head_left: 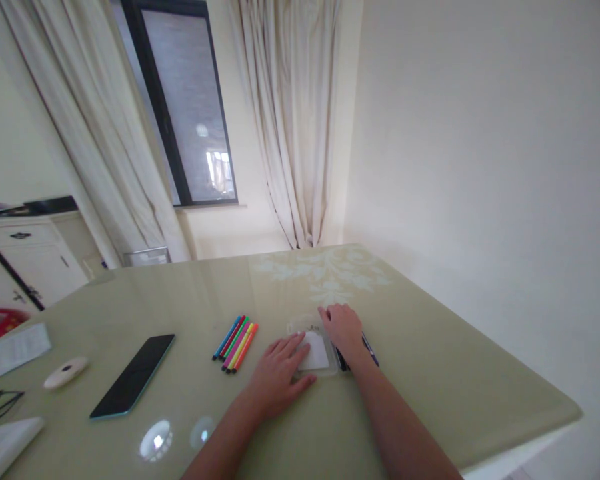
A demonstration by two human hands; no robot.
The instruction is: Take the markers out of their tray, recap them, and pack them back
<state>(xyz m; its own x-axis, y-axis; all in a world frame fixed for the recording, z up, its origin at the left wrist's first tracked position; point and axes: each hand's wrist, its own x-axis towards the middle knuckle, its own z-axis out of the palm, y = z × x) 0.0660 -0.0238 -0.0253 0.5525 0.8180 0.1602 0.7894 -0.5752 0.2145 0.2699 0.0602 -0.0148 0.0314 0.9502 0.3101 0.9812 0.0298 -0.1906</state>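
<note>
My left hand (pixel 281 375) lies with its fingers apart, fingertips on a flat clear plastic case (pixel 334 368) that has a white card or paper (pixel 316 351) in it. Just right of the case, my right hand (pixel 344 328) is curled downward over the table, its fingertips mostly hidden. Dark pens (pixel 371 349) lie beneath that hand and wrist, partly covered; whether the fingers grip one is hidden. Left of both hands, several coloured felt-tip pens (pixel 236 344) with black ends lie side by side in a slanted row.
The glossy greenish table (pixel 430 387) has a wall along its right side. On the left lie a dark-screened phone (pixel 134 377), a white oval object (pixel 66 373), glasses (pixel 0 405) and papers (pixel 15 350). A white cabinet (pixel 25 250) and curtains (pixel 295 120) stand behind.
</note>
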